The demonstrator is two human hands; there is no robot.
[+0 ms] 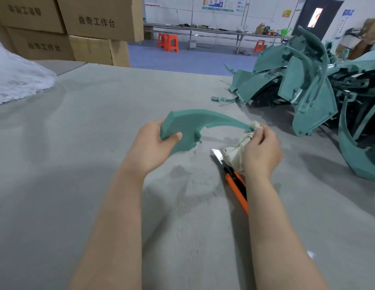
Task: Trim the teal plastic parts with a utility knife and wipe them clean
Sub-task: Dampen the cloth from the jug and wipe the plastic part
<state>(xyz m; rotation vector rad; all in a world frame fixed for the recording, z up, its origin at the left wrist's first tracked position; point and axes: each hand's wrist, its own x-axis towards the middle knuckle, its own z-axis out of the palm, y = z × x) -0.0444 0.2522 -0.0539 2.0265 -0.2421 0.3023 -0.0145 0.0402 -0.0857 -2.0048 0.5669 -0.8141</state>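
Observation:
My left hand (154, 146) grips the wide end of a curved teal plastic part (195, 122) and holds it above the grey table. My right hand (261, 151) holds a bunched white cloth (234, 151) and pinches it around the part's thin right tip. An orange utility knife (238, 187) with its blade out lies on the table below my right hand, partly hidden by the cloth and wrist.
A big heap of teal plastic parts (312, 88) fills the table's right side, with small teal scraps (215, 98) in front of it. Cardboard boxes (73, 30) stand at the back left, and clear plastic wrap (17, 80) lies at the left edge. The grey felt table (88, 143) stretches left.

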